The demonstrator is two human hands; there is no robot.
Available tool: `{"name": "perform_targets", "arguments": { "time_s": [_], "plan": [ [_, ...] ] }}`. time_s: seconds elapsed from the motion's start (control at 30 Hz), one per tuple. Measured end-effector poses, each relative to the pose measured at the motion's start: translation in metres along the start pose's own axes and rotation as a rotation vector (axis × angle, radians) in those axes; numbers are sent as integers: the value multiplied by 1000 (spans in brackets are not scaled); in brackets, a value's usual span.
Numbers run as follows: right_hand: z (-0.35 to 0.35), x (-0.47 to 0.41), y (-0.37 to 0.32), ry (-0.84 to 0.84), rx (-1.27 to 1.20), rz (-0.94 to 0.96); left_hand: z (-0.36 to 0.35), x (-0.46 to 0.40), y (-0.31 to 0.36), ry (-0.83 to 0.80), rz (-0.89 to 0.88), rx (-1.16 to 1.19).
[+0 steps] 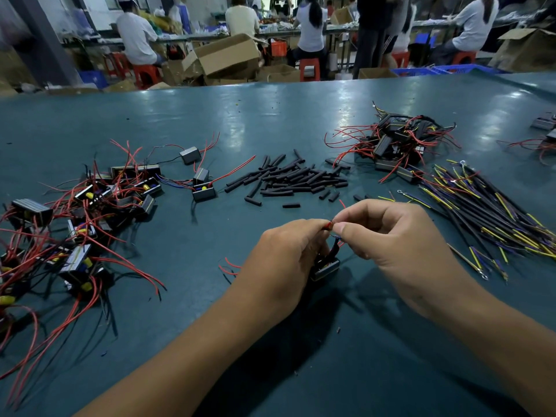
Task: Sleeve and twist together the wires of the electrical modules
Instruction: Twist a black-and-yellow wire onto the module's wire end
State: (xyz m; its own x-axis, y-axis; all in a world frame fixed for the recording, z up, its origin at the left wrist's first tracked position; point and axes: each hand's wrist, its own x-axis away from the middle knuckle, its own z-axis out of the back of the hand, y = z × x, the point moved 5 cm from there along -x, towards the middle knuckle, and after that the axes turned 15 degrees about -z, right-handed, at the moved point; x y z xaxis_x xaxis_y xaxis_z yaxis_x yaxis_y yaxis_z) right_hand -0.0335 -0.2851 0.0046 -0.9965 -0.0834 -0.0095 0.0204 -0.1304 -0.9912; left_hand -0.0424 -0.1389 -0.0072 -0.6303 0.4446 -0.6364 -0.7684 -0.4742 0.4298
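A small black electrical module (325,268) hangs just above the green table between my hands, its red wires (328,226) running up to my fingertips. My left hand (282,260) pinches the red wire ends from the left. From the right, my right hand (391,236) pinches the same wire tips between thumb and forefinger. A black sleeve (334,247) sits on a wire below the fingers. Part of the module is hidden behind my left hand.
A pile of modules with red wires (81,212) lies at the left, another pile (394,142) at the back right. Several black sleeve pieces (288,179) lie in the middle. Black cables with yellow and blue ends (487,212) spread at the right. People sit at benches beyond the table.
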Motion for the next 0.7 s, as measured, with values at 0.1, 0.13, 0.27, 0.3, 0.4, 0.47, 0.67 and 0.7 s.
{"name": "perform_targets", "arguments": {
  "time_s": [0.1, 0.13, 0.27, 0.3, 0.4, 0.47, 0.67, 0.7],
  "plan": [
    [-1, 0, 0, 5, -3, -8, 1, 0, -1, -11, 6, 6],
    [-1, -1, 0, 5, -5, -12, 1, 0, -1, -13, 7, 10],
    [-1, -2, 0, 0, 5, -18, 1, -1, 0, -14, -4, 1],
    [-1, -2, -1, -4, 19, -13, 1, -1, 1, -9, -4, 2],
    [0, -1, -4, -14, 72, 7, 2, -2, 2, 2, -1, -14],
    [0, 1, -6, -16, 94, 21, 2, -2, 2, 4, 2, -16],
    [-1, 1, -7, 17, 123, 56, 2, -2, 2, 4, -1, -8],
    [-1, 1, -7, 15, 124, 56, 2, -2, 2, 7, -6, -5]
  ]
}}
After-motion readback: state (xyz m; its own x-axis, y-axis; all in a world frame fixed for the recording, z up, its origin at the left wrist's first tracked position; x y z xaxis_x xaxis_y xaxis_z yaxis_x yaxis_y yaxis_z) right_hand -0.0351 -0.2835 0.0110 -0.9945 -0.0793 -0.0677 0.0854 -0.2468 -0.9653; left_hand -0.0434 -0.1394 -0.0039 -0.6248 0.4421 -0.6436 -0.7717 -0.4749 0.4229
